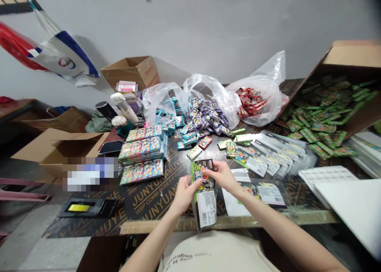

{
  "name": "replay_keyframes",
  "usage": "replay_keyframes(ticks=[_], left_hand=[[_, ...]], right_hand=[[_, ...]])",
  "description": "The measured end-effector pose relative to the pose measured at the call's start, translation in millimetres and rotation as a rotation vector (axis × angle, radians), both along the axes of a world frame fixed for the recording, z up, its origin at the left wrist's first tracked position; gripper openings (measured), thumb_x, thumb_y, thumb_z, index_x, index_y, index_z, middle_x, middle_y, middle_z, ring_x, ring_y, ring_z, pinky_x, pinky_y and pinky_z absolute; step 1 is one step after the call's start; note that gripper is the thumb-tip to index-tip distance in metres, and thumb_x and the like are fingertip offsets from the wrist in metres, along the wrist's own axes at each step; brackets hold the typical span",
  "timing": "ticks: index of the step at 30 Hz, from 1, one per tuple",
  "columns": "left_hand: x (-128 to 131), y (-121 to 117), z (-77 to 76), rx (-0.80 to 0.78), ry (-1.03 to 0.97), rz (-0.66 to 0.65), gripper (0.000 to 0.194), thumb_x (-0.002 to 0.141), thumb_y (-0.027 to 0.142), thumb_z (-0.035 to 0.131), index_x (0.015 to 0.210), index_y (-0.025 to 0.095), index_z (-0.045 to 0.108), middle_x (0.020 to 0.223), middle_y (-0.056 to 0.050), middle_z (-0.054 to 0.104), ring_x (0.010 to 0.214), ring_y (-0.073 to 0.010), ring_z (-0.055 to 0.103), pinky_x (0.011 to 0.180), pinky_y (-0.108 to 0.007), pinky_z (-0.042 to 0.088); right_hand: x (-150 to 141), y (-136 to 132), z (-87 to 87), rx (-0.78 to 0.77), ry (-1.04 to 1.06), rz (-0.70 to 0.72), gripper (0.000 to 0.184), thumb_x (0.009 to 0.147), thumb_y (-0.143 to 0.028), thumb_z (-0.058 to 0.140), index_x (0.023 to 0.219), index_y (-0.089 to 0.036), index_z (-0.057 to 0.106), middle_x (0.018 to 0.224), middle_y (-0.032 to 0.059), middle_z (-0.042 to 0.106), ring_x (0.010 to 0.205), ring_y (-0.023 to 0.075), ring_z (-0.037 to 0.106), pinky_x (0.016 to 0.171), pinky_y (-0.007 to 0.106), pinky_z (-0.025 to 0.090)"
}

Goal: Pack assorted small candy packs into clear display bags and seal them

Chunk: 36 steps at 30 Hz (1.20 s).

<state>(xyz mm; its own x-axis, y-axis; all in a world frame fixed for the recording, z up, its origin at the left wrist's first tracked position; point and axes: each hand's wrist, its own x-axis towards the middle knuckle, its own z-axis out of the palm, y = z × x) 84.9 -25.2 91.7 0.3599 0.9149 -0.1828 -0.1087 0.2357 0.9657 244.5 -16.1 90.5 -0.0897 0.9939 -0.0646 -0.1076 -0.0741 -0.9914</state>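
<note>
A black-and-green printed pouch [205, 196] is in your hands, at the front edge of the bench [166, 188], directly before you. Your left hand [182, 194] pinches its left side, thumb on the printed face; your right hand [222, 176] pinches its upper right part between thumb and fingers. The two-sided grip probably keeps the thin pouch flat and steady.

Just beyond the pouch lie a pale small pack [194, 152] and a red small pack [205, 142], within easy reach. To its right, another pouch [269, 194] lies flat, partly beneath your right forearm, which covers some of a white sheet [233, 200] too. Farther right, overlapping pouches [268, 161] are fanned out, perhaps for lifting singly.

Left of the pouch stand stacked multicoloured packs [141, 145]. Well beyond it, purple packs [208, 115] and red packs [250, 101] spill from plastic bags [205, 79], whose crumpled sides hide some contents. Far right, a tipped carton [351, 55] faces inward, green packs [324, 113] sliding out.
</note>
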Motion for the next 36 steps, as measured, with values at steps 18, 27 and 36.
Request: replay_keyframes(ticks=[18,27,36], left_hand=[[-7,6,-14.3,0.028,-0.113,-0.006,0.040,0.067,0.027,0.069,0.103,0.014,0.059,0.103,-0.009,0.065,0.092,-0.0224,0.061,0.084,-0.034,0.045],[6,-4,-8.6,-0.043,-0.170,0.042,0.036,0.069,0.032,0.066,0.100,0.013,0.064,0.097,-0.009,0.068,0.090,-0.0224,0.061,0.084,-0.034,0.044],[3,7,21.3,-0.035,-0.010,0.100,0.017,0.068,0.027,0.065,0.079,0.016,0.070,0.082,-0.007,0.070,0.077,-0.0196,0.063,0.070,-0.029,0.047]], right_hand=[[15,-12,-11.9,-0.006,0.043,0.079,0.037,0.068,-0.037,0.068,0.099,-0.018,0.060,0.094,0.0053,0.067,0.089,0.0192,0.061,0.084,0.035,0.045],[-2,-16,13.0,-0.134,0.339,-0.187,0.023,0.072,-0.034,0.059,0.088,-0.018,0.067,0.088,0.0059,0.070,0.090,0.0211,0.062,0.083,0.034,0.046],[2,-18,12.5,-0.107,0.312,-0.218,0.017,0.061,-0.021,0.070,0.077,-0.020,0.066,0.084,0.0029,0.070,0.076,0.0189,0.064,0.075,0.035,0.049]])
